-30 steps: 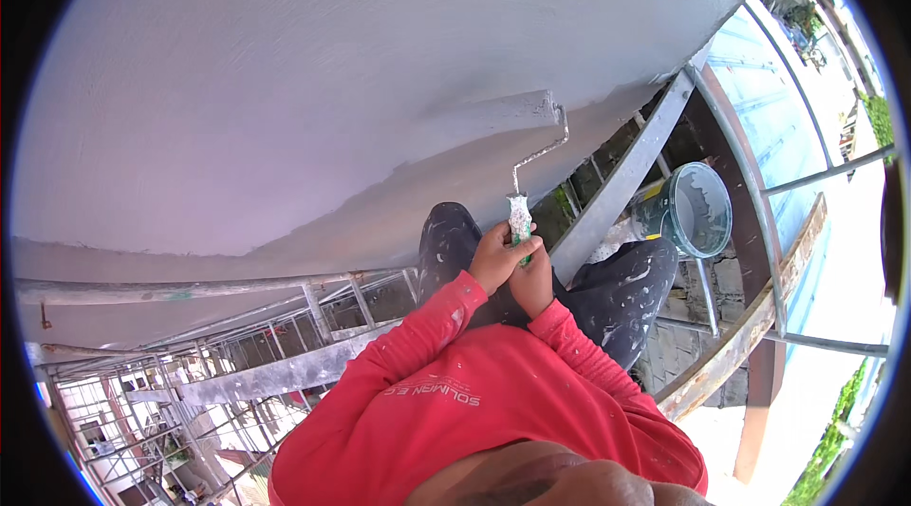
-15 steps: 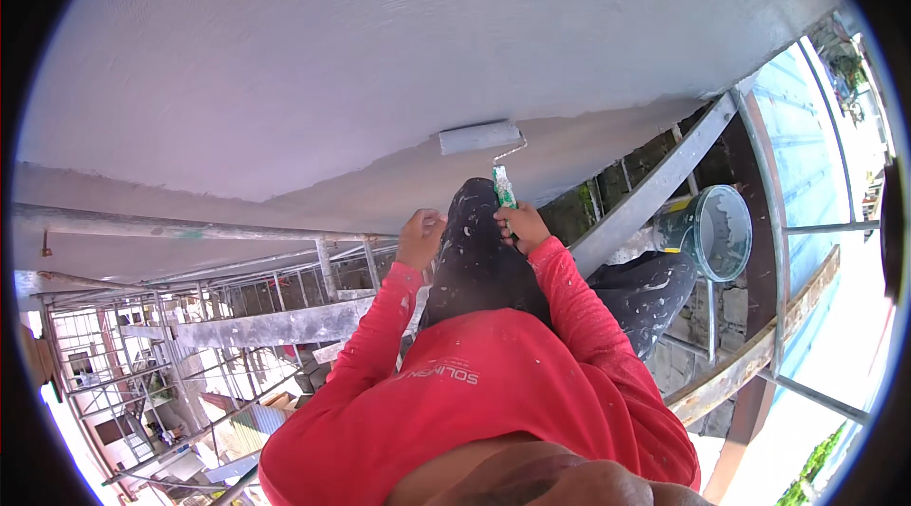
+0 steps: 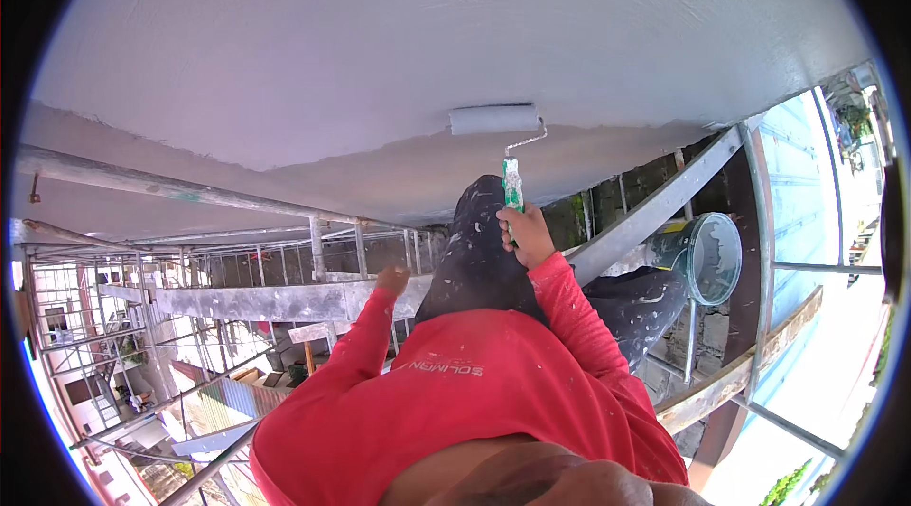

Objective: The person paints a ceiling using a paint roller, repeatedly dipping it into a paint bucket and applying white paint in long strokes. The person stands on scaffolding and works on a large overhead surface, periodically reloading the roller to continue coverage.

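My right hand (image 3: 527,235) is wrapped round the green and white, paint-spotted handle of a paint roller (image 3: 493,119). The roller's sleeve lies against the wall (image 3: 380,41), close to the border between the pale painted surface and a darker grey-brown band (image 3: 370,169) below it. Over by the scaffold plank on the left, my left hand (image 3: 393,279) is loosely curled, with nothing seen in it. A clear greenish bucket (image 3: 718,259) with greyish paint inside stands tilted in the view at my right, beside my dark trouser leg.
Metal scaffold pipes (image 3: 171,185) and a paint-spattered plank (image 3: 256,303) run along the left. A metal beam (image 3: 655,207) slants up at right, with a wooden board (image 3: 750,359) below it. Blue roofing sheets (image 3: 807,183) lie beyond. Far down at left are buildings and more scaffolding.
The roller has shifted slightly up and right along the wall with my right hand on its handle. My left hand has moved down and left, away from my knee. The view has tilted a little.
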`<state>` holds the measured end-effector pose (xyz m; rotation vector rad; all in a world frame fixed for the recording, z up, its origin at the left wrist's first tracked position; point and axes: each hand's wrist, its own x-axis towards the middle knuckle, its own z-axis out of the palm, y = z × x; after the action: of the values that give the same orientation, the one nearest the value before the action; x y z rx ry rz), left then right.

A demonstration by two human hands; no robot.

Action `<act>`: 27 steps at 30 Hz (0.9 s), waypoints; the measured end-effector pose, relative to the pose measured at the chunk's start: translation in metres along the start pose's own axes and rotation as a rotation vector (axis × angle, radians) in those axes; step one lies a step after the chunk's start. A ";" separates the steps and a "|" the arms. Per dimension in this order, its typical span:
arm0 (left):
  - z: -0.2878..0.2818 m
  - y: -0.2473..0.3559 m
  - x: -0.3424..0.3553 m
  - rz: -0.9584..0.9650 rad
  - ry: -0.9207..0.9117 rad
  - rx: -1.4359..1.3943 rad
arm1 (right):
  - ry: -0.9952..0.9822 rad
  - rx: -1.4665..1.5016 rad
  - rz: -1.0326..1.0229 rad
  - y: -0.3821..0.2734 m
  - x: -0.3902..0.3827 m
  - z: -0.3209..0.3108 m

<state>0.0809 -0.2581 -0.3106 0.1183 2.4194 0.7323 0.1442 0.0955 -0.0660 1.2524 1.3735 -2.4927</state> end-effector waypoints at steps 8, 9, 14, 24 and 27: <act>-0.002 0.010 0.012 -0.003 -0.076 0.034 | -0.007 0.015 0.035 0.014 0.023 -0.008; -0.001 0.001 0.013 -0.011 -0.062 0.008 | -0.024 0.020 0.028 0.009 0.016 -0.006; 0.016 -0.048 0.002 -0.083 0.001 0.148 | -0.118 0.027 -0.083 -0.025 -0.046 0.011; 0.022 -0.045 0.027 -0.234 -0.237 0.104 | -0.167 -0.010 -0.388 -0.097 -0.133 0.053; 0.014 -0.021 0.037 -0.153 -0.243 0.215 | -0.166 0.008 -0.497 -0.122 -0.145 0.061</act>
<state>0.0606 -0.2594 -0.3507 0.1007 2.2375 0.3648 0.1570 0.0783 0.1319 0.7460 1.8091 -2.8241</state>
